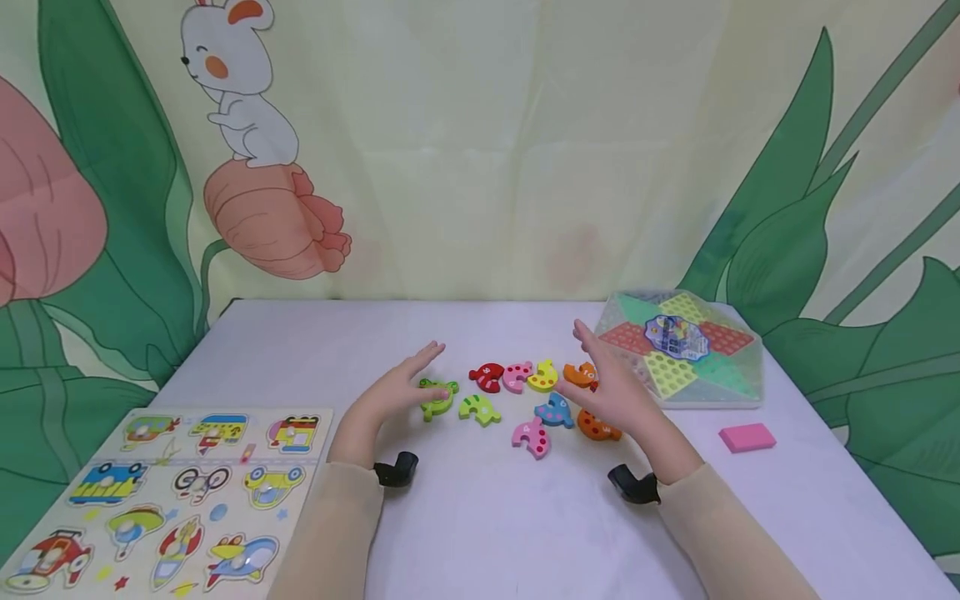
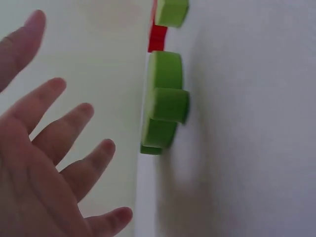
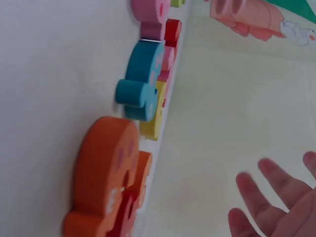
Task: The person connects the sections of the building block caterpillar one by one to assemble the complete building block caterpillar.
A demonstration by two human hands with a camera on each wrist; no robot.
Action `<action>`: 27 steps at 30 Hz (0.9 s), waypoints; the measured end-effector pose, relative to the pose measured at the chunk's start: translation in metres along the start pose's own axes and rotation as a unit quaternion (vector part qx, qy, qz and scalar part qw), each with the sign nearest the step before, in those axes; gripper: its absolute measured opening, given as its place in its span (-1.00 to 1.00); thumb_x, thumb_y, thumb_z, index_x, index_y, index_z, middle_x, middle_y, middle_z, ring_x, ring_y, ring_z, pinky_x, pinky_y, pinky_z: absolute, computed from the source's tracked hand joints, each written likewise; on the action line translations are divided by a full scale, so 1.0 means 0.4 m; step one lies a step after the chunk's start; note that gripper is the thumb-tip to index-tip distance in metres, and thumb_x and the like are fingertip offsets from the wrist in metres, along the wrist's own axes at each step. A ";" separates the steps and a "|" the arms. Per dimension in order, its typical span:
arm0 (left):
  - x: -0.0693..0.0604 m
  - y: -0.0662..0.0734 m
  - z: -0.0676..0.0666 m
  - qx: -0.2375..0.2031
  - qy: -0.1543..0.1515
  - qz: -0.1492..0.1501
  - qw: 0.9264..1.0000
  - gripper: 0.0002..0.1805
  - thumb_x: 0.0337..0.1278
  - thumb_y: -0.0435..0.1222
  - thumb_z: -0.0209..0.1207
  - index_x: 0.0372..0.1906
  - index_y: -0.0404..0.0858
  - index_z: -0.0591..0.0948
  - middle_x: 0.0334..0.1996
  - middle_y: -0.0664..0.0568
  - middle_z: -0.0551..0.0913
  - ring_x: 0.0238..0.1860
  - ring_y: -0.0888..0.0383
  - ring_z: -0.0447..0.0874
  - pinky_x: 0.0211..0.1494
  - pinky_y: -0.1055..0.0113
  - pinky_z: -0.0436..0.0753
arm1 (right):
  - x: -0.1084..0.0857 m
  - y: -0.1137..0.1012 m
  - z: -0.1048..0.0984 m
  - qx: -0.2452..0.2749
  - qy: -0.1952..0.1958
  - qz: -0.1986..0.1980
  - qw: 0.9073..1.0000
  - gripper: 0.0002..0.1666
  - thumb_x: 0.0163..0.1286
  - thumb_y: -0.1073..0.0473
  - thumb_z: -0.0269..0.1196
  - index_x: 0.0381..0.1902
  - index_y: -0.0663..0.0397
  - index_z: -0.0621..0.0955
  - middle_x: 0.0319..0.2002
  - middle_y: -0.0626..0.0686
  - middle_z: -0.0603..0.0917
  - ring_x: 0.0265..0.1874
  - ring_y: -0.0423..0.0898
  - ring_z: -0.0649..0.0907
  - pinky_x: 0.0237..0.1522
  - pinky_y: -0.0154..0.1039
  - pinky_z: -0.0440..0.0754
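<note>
Several small animal-shaped pieces lie in a loose group mid-table: a green frog-like piece (image 1: 438, 399), a light green one (image 1: 480, 409), a red one (image 1: 487, 377), pink ones (image 1: 532, 437), a yellow one (image 1: 543, 377), a blue one (image 1: 554, 411) and orange ones (image 1: 598, 426). My left hand (image 1: 393, 392) is raised beside the frog-like piece, fingers spread, holding nothing; the left wrist view shows its palm (image 2: 44, 168) apart from the green piece (image 2: 165, 103). My right hand (image 1: 618, 387), fingers extended and holding nothing, hovers by the orange pieces; the right wrist view shows its fingers (image 3: 269, 197) away from them.
At the left lies a puzzle board (image 1: 161, 521) with vehicle pictures. A hexagonal game board in clear packaging (image 1: 686, 348) sits at the back right, with a pink block (image 1: 747, 437) in front of it. A printed curtain (image 1: 465, 150) hangs behind the table.
</note>
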State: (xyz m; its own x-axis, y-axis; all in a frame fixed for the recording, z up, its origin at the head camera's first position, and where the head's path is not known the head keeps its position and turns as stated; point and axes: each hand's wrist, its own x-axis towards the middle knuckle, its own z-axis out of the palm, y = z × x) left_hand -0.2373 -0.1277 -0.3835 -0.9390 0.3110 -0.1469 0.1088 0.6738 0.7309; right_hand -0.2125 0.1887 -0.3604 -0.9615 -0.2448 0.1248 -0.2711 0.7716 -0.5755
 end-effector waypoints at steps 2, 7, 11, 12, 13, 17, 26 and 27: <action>-0.005 -0.015 0.010 -0.012 -0.010 -0.016 1.000 -0.19 0.01 -0.04 0.20 0.38 0.13 0.10 0.43 0.12 0.00 0.44 -0.04 -0.13 0.35 -0.21 0.01 | -0.014 0.013 0.002 0.012 0.007 -0.005 1.000 0.01 0.13 -0.28 0.18 0.41 -0.34 -0.06 0.34 0.06 0.26 0.27 0.13 0.30 0.06 0.27 0.40; -0.009 -0.041 0.024 -0.003 -0.023 -0.036 0.999 -0.20 -0.03 -0.12 0.24 0.37 0.10 0.16 0.43 0.12 0.00 0.45 -0.04 -0.23 0.36 -0.21 -0.04 | -0.046 0.054 -0.001 0.045 -0.007 -0.006 0.999 -0.10 0.16 -0.13 0.23 0.39 -0.25 0.08 0.26 0.08 0.37 0.24 0.13 0.33 0.07 0.28 0.38; -0.012 -0.057 0.022 0.045 -0.037 -0.051 0.997 -0.13 -0.08 -0.18 0.26 0.39 0.03 0.12 0.45 -0.05 -0.11 0.45 -0.11 -0.32 0.36 -0.25 -0.14 | -0.061 0.092 -0.006 0.066 -0.032 -0.006 0.997 -0.09 0.15 -0.03 0.27 0.39 -0.20 0.10 0.25 0.11 0.38 0.21 0.14 0.35 0.06 0.29 0.37; -0.013 -0.061 0.021 0.056 -0.040 -0.053 0.996 -0.12 -0.09 -0.18 0.26 0.39 0.01 0.11 0.45 -0.09 -0.13 0.44 -0.12 -0.33 0.36 -0.24 -0.16 | -0.064 0.101 -0.007 0.070 -0.036 -0.007 0.997 -0.09 0.15 -0.02 0.27 0.39 -0.18 0.10 0.24 0.12 0.38 0.20 0.14 0.36 0.06 0.27 0.38; -0.014 -0.064 0.020 0.066 -0.044 -0.056 0.995 -0.12 -0.10 -0.18 0.26 0.39 0.00 0.11 0.44 -0.12 -0.14 0.44 -0.12 -0.34 0.36 -0.24 -0.18 | -0.065 0.110 -0.007 0.073 -0.039 -0.009 0.997 -0.09 0.15 0.00 0.28 0.39 -0.17 0.11 0.24 0.13 0.39 0.18 0.13 0.38 0.06 0.24 0.39; -0.012 -0.078 0.021 0.079 -0.043 -0.052 0.995 -0.15 -0.09 -0.16 0.23 0.38 -0.01 0.14 0.44 -0.13 -0.15 0.45 -0.08 -0.36 0.39 -0.17 -0.24 | -0.065 0.141 -0.008 0.076 -0.039 -0.014 0.996 -0.09 0.14 -0.01 0.28 0.39 -0.13 0.11 0.22 0.13 0.41 0.15 0.09 0.40 0.06 0.09 0.41; 0.001 -0.103 0.029 0.077 -0.009 -0.023 0.997 -0.19 -0.12 -0.11 0.27 0.33 -0.06 0.24 0.44 -0.11 -0.11 0.45 -0.06 -0.32 0.41 -0.13 -0.24 | -0.060 0.190 -0.006 0.083 -0.039 -0.001 0.996 -0.12 0.20 0.03 0.24 0.40 -0.06 0.09 0.19 0.20 0.42 0.14 0.15 0.41 0.04 0.10 0.45; 0.002 -0.105 0.031 0.073 -0.006 -0.026 0.997 -0.19 -0.13 -0.11 0.27 0.33 -0.06 0.24 0.44 -0.09 -0.10 0.45 -0.05 -0.32 0.42 -0.11 -0.24 | -0.061 0.195 -0.005 0.082 -0.040 0.003 0.996 -0.12 0.20 0.03 0.23 0.40 -0.06 0.09 0.19 0.20 0.42 0.14 0.15 0.41 0.04 0.10 0.45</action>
State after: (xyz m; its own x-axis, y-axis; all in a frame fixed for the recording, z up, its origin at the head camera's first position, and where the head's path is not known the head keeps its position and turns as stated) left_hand -0.2385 -0.1474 -0.4223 -0.9410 0.2800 -0.1900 0.1072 0.7793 0.6174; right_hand -0.2105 0.2559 -0.4068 -0.9547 -0.2915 0.0605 -0.2486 0.6685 -0.7009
